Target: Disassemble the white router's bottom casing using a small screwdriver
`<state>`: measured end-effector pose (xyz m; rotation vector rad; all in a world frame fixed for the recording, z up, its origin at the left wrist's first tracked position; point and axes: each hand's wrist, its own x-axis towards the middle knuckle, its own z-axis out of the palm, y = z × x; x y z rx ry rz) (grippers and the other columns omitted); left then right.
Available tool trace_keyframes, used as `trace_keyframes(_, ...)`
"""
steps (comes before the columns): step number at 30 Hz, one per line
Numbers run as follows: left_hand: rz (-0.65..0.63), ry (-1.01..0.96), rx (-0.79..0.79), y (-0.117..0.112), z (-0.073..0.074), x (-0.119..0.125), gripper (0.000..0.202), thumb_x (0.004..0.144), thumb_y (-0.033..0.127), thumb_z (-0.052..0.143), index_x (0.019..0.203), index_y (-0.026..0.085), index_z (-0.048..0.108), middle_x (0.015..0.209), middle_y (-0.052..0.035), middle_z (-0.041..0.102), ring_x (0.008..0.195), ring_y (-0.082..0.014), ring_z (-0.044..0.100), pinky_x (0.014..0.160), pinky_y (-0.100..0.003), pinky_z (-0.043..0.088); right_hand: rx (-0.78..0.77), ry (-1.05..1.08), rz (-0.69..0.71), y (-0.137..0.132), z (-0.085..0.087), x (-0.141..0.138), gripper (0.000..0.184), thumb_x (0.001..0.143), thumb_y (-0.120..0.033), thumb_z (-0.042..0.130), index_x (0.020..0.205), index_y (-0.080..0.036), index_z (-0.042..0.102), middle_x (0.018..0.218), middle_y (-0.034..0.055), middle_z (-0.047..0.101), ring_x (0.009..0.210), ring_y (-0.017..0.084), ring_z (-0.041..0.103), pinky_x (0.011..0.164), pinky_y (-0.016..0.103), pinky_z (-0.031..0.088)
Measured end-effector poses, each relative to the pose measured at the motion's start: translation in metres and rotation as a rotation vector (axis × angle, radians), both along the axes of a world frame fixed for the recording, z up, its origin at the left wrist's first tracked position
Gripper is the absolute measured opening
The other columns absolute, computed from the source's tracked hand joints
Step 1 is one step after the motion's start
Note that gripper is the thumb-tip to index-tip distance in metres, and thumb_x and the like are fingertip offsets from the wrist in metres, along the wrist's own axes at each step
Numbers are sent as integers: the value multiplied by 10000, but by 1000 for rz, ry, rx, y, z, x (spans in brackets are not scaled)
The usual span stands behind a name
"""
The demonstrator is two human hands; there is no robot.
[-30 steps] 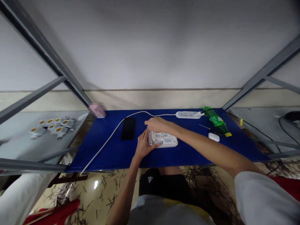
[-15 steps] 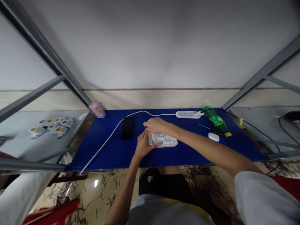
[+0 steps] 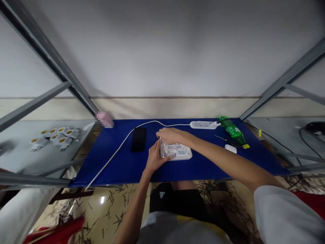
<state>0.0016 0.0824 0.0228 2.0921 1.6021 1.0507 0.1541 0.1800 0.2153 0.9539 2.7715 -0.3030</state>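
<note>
A white, flat, rounded plastic casing with perforated vents and a pale label lies on the blue tabletop; it may be a router. My left hand grips its left end, thumb along the near edge and fingers at the far side. Over the casing's far left corner, my right hand is closed in a pinch. Whatever sits between those fingertips is hidden or too small to name. A black phone lies left of my hands.
Behind runs a white power strip with its cable. To the right lie a green bottle, a white case and a thin rod. Several white lamp sockets stand on the left table. Metal posts flank the tabletop.
My right hand has shifted very slightly at the casing's corner. My left hand and the casing stay in place; the view has tilted a little.
</note>
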Motion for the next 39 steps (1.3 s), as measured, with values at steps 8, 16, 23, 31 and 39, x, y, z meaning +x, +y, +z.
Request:
trace_keyframes(8,-28,-47,-72,1,4,0,1087,859,541,1029,1765,226,518,1757,-241,675,1628,-486,663,1319,-640,578,18,8,-19,2,-11,-1,260,1189,-213,576,1233,-147,824,1006,100,810,778,175,592,703,324,288)
trace_keyframes(16,-38,-74,-63,-2,12,0,998,892,570,990,1733,289,532,1694,-207,721,1587,-429,698,1286,-589,601,-5,50,-4,4,-20,-3,287,1192,-234,570,1303,-190,831,998,79,825,781,177,583,720,327,287)
trace_keyframes(23,-12,-65,-106,-2,13,1,1028,846,561,1013,1720,286,549,1771,-212,665,1677,-479,617,1344,-653,544,6,88,0,1,-17,-1,426,1118,-123,612,1522,-140,745,1339,188,827,975,209,667,757,307,366)
trace_keyframes(31,-27,-79,-123,-1,13,1,1035,849,543,998,1724,227,542,1763,-237,672,1651,-484,642,1348,-662,537,19,42,-47,2,-17,-2,299,1185,-224,560,1253,-133,836,956,130,824,761,206,622,703,338,311)
trace_keyframes(39,-14,-95,-144,-5,17,1,1055,875,594,984,1783,339,511,1841,-168,615,1695,-454,606,1396,-626,510,1,1,-37,1,-6,-2,279,1130,-183,598,1093,-213,874,1037,101,846,912,248,698,779,346,405)
